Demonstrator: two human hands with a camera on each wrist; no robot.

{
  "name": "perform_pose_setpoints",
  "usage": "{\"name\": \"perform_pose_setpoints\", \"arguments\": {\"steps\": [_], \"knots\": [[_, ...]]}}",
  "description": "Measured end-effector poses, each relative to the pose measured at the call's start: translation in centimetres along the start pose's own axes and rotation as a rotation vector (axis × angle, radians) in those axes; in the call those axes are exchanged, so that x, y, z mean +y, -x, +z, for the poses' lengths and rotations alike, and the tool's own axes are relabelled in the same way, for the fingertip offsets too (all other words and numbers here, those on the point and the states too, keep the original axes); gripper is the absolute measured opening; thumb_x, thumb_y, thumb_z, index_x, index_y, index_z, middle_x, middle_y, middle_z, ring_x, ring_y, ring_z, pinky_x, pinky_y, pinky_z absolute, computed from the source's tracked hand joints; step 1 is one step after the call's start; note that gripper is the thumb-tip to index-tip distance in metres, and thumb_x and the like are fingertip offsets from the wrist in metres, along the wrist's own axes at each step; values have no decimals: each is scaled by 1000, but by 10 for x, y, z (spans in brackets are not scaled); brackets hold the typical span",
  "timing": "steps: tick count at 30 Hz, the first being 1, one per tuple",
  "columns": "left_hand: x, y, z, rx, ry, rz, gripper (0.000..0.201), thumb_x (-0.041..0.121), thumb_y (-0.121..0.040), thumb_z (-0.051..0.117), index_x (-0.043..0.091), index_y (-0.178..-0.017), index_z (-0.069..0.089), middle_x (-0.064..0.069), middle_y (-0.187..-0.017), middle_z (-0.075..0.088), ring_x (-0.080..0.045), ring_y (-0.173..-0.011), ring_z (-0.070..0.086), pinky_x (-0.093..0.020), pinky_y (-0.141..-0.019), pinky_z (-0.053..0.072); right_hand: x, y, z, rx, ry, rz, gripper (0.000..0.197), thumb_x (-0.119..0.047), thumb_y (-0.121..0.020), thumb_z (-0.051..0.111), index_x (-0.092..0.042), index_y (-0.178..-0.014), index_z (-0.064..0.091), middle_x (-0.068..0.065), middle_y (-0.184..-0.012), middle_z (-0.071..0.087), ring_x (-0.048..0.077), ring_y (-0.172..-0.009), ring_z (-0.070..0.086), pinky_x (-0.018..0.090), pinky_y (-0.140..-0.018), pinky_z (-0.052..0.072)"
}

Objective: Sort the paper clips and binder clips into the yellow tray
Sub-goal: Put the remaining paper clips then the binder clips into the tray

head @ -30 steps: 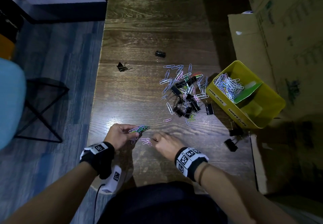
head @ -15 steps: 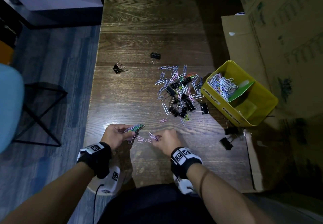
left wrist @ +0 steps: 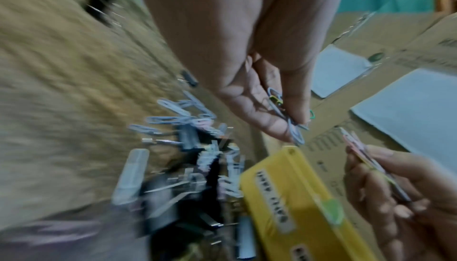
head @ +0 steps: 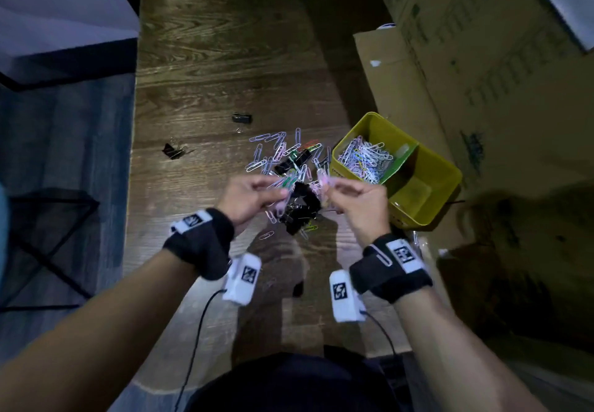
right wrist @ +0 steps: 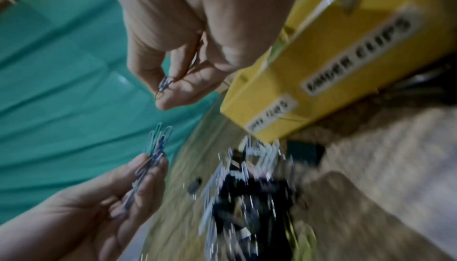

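Two small bundles of paper clips are in my hands, one in each grip, both raised above the mixed pile (head: 289, 183) on the wooden surface (head: 225, 67). My left hand (head: 249, 198) pinches a coloured bunch (left wrist: 284, 112) between thumb and fingertips; my right hand (head: 356, 202) pinches a thinner bunch (right wrist: 164, 84) the same way, just beside the near-left corner of the yellow tray (head: 450, 183). The two hands are near each other but apart, with the pile of paper clips and black binder clips showing between and beneath them.

The tray sits to the right of the pile, against cardboard boxes (head: 482, 74). Its far compartment holds a heap of paper clips (head: 366, 159); a green divider (head: 403, 162) separates it from the nearer compartment.

The head view alone shows that heap, plus two stray binder clips further out on the surface, one (head: 241, 118) beyond the pile and one (head: 172, 151) off to the left. The left wrist view shows a green and a yellow clip in my left bunch, blurred from above. The right wrist view shows the labels on the tray's side wall, one reading "BINDER CLIPS" (right wrist: 356, 58), which the head view hides behind my right hand.
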State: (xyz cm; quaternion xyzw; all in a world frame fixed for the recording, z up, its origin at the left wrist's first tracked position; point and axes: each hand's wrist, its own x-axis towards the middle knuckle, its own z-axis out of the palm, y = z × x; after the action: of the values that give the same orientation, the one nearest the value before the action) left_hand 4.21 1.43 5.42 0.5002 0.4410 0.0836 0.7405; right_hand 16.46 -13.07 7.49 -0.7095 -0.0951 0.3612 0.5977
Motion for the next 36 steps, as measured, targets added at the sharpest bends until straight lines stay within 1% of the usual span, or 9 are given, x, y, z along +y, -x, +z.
{"name": "perform_pose_setpoints", "arguments": {"steps": [3, 9, 11, 16, 20, 24, 27, 30, 36], "knots": [[32, -27, 52, -63, 7, 24, 32, -11, -74, 66, -3, -104, 62, -6, -72, 70, -12, -56, 65, -21, -55, 56, -27, -25, -27, 138, -46, -58, 13, 2, -76, 73, -11, -78, 73, -3, -65, 71, 5, -57, 60, 22, -60, 54], [49, -73, 130, -36, -239, 51, 18, -3, -72, 74, 3, -88, 68, -15, -74, 67, -18, -61, 61, -31, -67, 57, -23, -83, -63, 328, 234, -14, 16, -19, -69, 76, -26, -56, 70, 1, -64, 71, 18, -61, 67, 47, -70, 59], [45, -82, 141, -57, -370, 37, 16, 5, -75, 74, 5, -91, 70, -15, -79, 67, -20, -66, 59, -33, -71, 54, -20, -90, -63, 313, 343, -10, 3, -28, -74, 73, -25, -73, 75, 6, -78, 75, 22, -77, 71, 46, -80, 57], [46, -82, 139, -104, -444, 35, 16, 10, -82, 65, 12, -97, 71, -5, -75, 66, -19, -65, 56, -30, -68, 50, -24, -88, -60, 213, 600, -16, 31, -28, -90, 59, -12, -117, 67, 7, -120, 67, 23, -118, 56, 28, -104, 41], [53, -74, 109, -149, -382, 92, 17, 7, -82, 65, 22, -86, 73, -1, -77, 69, -19, -73, 58, -39, -81, 52, -23, -82, -58, 160, 554, -35, 32, -21, -88, 63, -15, -119, 65, 2, -114, 69, 12, -104, 63, 26, -99, 46], [63, -62, 60, -55, -279, 115, 10, 2, -87, 59, 5, -93, 66, -11, -87, 68, -20, -75, 62, -28, -65, 55, -18, -69, -52, 127, 526, -203, 25, -15, -89, 63, -16, -113, 69, -1, -109, 70, 3, -90, 63, 20, -90, 49], [51, -62, 14, -7, -615, 177, 7, 7, -86, 62, 12, -86, 66, -14, -89, 69, -14, -63, 58, -23, -56, 49, -7, -57, -40, 24, 500, -328, 22, -13, -87, 64, -18, -107, 71, -4, -101, 69, 4, -84, 63, 22, -84, 52], [29, -60, -10, -79, -1084, 219, 24, 19, -81, 69, 20, -105, 67, -3, -97, 69, 0, -61, 53, -17, -58, 39, 8, -49, -24, -193, 641, -385, 23, -17, -88, 64, -20, -110, 70, -1, -102, 67, 13, -85, 62, 29, -83, 52], [-17, -47, -4, -233, -1387, 217, 83, 41, -65, 80, 24, -135, 39, -6, -134, 39, -26, -114, 49, -33, -91, 44, 32, -50, 7, -564, 1212, -230, 81, -17, -81, 70, -26, -147, 25, 3, -146, 29, 27, -106, 59, 45, -89, 51]]}}
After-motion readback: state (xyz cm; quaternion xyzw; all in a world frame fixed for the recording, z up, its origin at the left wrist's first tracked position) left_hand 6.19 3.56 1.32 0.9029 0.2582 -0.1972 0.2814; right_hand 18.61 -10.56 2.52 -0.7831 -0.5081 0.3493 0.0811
